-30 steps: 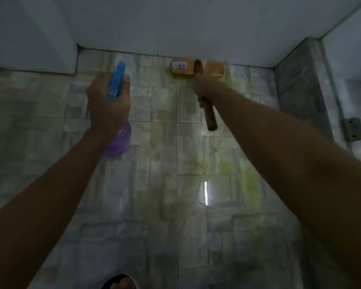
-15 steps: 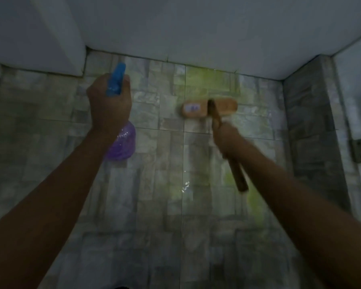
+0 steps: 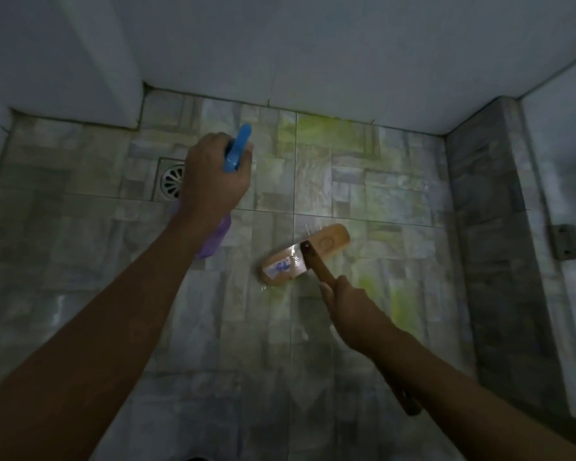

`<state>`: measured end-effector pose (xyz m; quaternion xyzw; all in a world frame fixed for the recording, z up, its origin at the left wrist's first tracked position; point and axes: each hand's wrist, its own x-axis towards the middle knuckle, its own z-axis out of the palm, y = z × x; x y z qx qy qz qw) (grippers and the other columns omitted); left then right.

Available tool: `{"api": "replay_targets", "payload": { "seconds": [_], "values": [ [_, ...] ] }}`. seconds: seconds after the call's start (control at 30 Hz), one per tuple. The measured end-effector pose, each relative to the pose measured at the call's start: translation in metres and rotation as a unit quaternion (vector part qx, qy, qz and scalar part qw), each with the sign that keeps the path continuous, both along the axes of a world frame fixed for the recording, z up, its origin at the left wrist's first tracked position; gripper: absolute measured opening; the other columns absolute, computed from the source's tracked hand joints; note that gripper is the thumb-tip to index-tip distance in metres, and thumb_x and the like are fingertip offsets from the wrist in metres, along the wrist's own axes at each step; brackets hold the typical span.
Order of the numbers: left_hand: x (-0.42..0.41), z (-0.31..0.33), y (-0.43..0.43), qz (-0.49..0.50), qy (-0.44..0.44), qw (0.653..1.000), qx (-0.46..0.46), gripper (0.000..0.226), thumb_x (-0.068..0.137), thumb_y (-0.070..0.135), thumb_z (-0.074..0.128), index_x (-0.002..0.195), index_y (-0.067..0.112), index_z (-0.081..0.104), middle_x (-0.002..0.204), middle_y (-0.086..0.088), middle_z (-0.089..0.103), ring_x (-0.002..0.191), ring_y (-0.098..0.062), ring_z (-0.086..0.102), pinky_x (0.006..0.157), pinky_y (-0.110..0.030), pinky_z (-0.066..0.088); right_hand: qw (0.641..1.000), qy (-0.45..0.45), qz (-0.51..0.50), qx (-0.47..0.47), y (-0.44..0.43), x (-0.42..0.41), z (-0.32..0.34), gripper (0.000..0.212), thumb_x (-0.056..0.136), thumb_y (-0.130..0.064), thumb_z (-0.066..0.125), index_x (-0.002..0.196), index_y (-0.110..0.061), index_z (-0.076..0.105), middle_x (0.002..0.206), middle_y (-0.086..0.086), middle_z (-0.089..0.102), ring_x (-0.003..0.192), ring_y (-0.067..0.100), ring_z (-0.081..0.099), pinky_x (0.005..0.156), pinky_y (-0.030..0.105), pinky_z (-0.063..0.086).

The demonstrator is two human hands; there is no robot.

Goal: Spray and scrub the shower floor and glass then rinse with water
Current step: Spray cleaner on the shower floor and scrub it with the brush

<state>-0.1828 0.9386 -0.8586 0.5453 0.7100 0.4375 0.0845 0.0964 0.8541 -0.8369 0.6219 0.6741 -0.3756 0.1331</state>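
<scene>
My left hand (image 3: pixel 213 176) grips a spray bottle (image 3: pixel 237 148) with a blue trigger head and a purple body, held above the tiled shower floor (image 3: pixel 379 194). A wooden scrub brush (image 3: pixel 326 242) with a white label lies head-down on the wet tiles in the middle. My right hand (image 3: pixel 350 302) holds its brown handle, whose end sticks out behind my forearm. Yellow-green cleaner stains the tiles near the back wall and to the right of the brush.
A round metal floor drain (image 3: pixel 172 181) sits at the left, partly behind my left hand. White walls close the back and left. A grey stone kerb (image 3: pixel 499 244) runs along the right, with a metal hinge bracket (image 3: pixel 566 242) beyond it.
The brush has been pulled back from the far wall toward me across the tiles, tilting as it came. My left hand and the bottle stayed roughly in place; the drain came into view.
</scene>
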Motion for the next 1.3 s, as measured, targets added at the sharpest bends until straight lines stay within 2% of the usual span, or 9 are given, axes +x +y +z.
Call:
{"api": "replay_targets", "payload": {
  "seconds": [0.27, 0.4, 0.53, 0.77, 0.93, 1.07, 1.17, 1.23, 1.3],
  "values": [
    [0.024, 0.001, 0.001, -0.096, -0.015, 0.993, -0.060, 0.036, 0.087, 0.039, 0.074, 0.071, 0.015, 0.052, 0.067, 0.000, 0.050, 0.060, -0.019, 0.048, 0.059, -0.028, 0.032, 0.964, 0.018, -0.258, 0.054, 0.137, -0.006, 0.000, 0.045, 0.106, -0.045, 0.031, 0.105, -0.005, 0.052, 0.085, 0.015, 0.059, 0.055, 0.027, 0.057, 0.042, 0.035, 0.051],
    [0.041, -0.002, 0.010, -0.116, 0.030, 0.985, -0.127, 0.038, 0.084, 0.045, 0.076, 0.072, 0.013, 0.059, 0.066, 0.002, 0.052, 0.060, -0.018, 0.049, 0.060, -0.028, 0.032, 0.982, -0.019, -0.186, 0.019, 0.096, -0.003, 0.001, 0.045, 0.105, -0.048, 0.031, 0.110, -0.009, 0.054, 0.087, 0.009, 0.060, 0.063, 0.023, 0.059, 0.043, 0.034, 0.049],
    [0.037, 0.004, 0.023, -0.063, -0.039, 0.986, -0.146, 0.052, 0.087, 0.038, 0.069, 0.048, 0.019, 0.041, 0.046, 0.000, 0.040, 0.041, -0.015, 0.038, 0.048, -0.033, 0.032, 0.986, -0.030, -0.159, 0.046, 0.069, 0.011, -0.008, 0.049, 0.104, -0.051, 0.030, 0.111, -0.008, 0.054, 0.087, 0.007, 0.059, 0.066, 0.019, 0.057, 0.049, 0.031, 0.046],
    [-0.003, 0.013, 0.035, 0.026, -0.053, 0.996, -0.068, 0.037, 0.087, 0.033, 0.066, 0.066, 0.005, 0.055, 0.061, -0.011, 0.051, 0.054, -0.018, 0.044, 0.047, -0.026, 0.035, 0.982, -0.017, -0.189, 0.023, 0.112, 0.011, -0.003, 0.045, 0.104, -0.052, 0.030, 0.104, -0.012, 0.051, 0.085, 0.011, 0.058, 0.062, 0.026, 0.060, 0.041, 0.029, 0.045],
    [-0.024, 0.003, 0.018, 0.049, -0.023, 0.998, -0.034, 0.040, 0.089, 0.032, 0.066, 0.063, 0.007, 0.049, 0.059, -0.009, 0.045, 0.053, -0.017, 0.040, 0.048, -0.030, 0.028, 0.964, 0.008, -0.261, 0.040, 0.182, 0.016, 0.004, 0.022, 0.105, -0.022, 0.034, 0.094, -0.011, 0.049, 0.090, 0.013, 0.055, 0.055, 0.021, 0.046, 0.039, 0.025, 0.042],
    [-0.011, -0.002, 0.012, 0.038, 0.010, 0.999, -0.017, 0.035, 0.093, 0.033, 0.063, 0.070, 0.011, 0.052, 0.064, -0.007, 0.047, 0.056, -0.019, 0.041, 0.053, -0.029, 0.026, 0.963, 0.108, -0.238, 0.071, 0.215, -0.061, -0.007, 0.032, 0.105, -0.018, 0.031, 0.078, -0.013, 0.045, 0.082, 0.011, 0.053, 0.059, 0.020, 0.047, 0.043, 0.028, 0.043],
    [-0.006, -0.008, 0.015, 0.033, 0.029, 0.999, -0.029, 0.031, 0.093, 0.034, 0.064, 0.075, 0.010, 0.055, 0.071, -0.005, 0.049, 0.061, -0.018, 0.043, 0.059, -0.027, 0.027, 0.978, 0.139, -0.149, 0.044, 0.204, -0.125, -0.017, 0.034, 0.107, -0.034, 0.031, 0.103, -0.009, 0.054, 0.099, 0.012, 0.054, 0.078, 0.026, 0.055, 0.066, 0.037, 0.048],
    [-0.010, -0.007, 0.017, 0.042, 0.024, 0.998, -0.029, 0.029, 0.093, 0.033, 0.063, 0.075, 0.014, 0.050, 0.071, -0.006, 0.048, 0.061, -0.019, 0.042, 0.059, -0.028, 0.026, 0.984, 0.128, -0.123, 0.033, 0.199, -0.128, -0.016, 0.039, 0.106, -0.041, 0.029, 0.120, -0.012, 0.052, 0.098, 0.009, 0.053, 0.077, 0.025, 0.055, 0.064, 0.037, 0.048],
    [-0.019, -0.008, 0.018, 0.056, 0.015, 0.998, -0.022, 0.035, 0.095, 0.036, 0.061, 0.073, 0.012, 0.050, 0.068, -0.009, 0.048, 0.059, -0.021, 0.043, 0.056, -0.032, 0.029, 0.983, 0.112, -0.140, 0.039, 0.201, -0.097, -0.008, 0.035, 0.106, -0.041, 0.029, 0.115, -0.014, 0.050, 0.090, 0.006, 0.052, 0.066, 0.017, 0.051, 0.054, 0.029, 0.044]
  ]
}}
